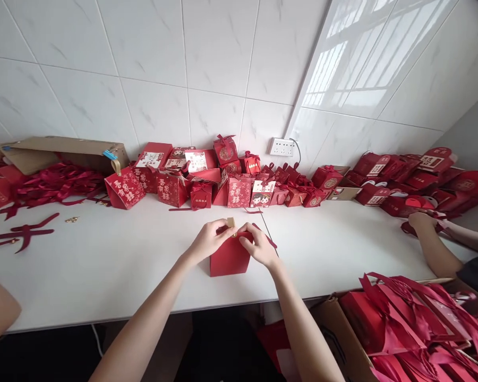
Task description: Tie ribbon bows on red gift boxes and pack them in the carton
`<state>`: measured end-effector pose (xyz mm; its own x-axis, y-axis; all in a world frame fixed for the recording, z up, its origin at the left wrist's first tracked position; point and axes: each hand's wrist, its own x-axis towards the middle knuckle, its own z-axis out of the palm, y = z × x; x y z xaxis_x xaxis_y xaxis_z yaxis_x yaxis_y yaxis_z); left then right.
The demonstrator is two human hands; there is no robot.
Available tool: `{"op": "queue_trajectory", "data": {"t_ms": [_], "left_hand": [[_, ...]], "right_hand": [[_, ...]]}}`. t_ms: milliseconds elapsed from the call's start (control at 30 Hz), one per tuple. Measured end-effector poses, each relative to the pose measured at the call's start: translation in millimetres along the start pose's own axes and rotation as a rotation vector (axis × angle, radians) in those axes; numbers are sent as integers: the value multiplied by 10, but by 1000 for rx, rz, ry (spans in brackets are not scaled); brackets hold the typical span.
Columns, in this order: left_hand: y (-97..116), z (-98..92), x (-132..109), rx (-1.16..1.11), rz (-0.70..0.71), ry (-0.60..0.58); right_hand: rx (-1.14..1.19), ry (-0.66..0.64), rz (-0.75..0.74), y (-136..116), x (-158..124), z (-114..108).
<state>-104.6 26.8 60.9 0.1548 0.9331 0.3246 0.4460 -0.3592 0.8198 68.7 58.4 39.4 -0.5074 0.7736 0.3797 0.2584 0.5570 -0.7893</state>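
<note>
A red gift box point(230, 260) stands upright on the white table in front of me, with both hands at its top. My left hand point(211, 241) is closed at the box's upper left, its fingers round a small gold-coloured piece point(231, 222) that sticks up. At the upper right, my right hand point(261, 246) pinches the box's top edge with bent fingers. Small gold metal shows between the two hands, too small to make out. Behind my right hand, a dark red ribbon point(270, 240) lies partly hidden.
Finished-looking red boxes point(239, 191) line the wall. Left are a cardboard box point(71, 146), piled ribbons point(67, 183), and gold bits point(72, 219). A carton point(342, 323) of ribboned boxes stands lower right. A co-worker's hands point(426, 220) work at far right; another person's arm point(0, 305) shows left.
</note>
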Motion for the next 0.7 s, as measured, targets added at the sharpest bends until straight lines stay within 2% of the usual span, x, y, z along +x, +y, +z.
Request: {"op": "queue_trajectory", "data": {"t_ms": [67,167,200,233,267,333,400,433,533,567,633,700], "left_hand": [[-13,59,12,16,-9,106],[-5,223,-67,80,-3,375],[23,278,-120,85,-4,439],[65,323,-185,70,-12,464],[117,355,-260,34,-26,442],[226,368,-414,-71,-58,292],[301,311,-522,-111,-62,143],[315,265,-542,-68,-46,126],[278,117,-448,200,49,229],[250,81,-381,253,86,221],[194,48,-241,229,112,83],[150,61,-135,137,72,-40]], "right_hand": [[-25,121,-61,24,-13,140],[-169,494,-138,58,-116,392],[-224,559,-144,53,-170,457],[-269,556,-143,37,-229,501],[-299,489,-139,13,-287,519],[-294,278,-143,-49,-383,476],[-193,130,-133,-100,-429,352],[-114,87,-121,-114,-430,278],[109,32,-41,-96,-377,91],[146,41,-6,-75,-353,57],[167,62,47,-24,-316,37],[137,119,23,21,-305,68]]}}
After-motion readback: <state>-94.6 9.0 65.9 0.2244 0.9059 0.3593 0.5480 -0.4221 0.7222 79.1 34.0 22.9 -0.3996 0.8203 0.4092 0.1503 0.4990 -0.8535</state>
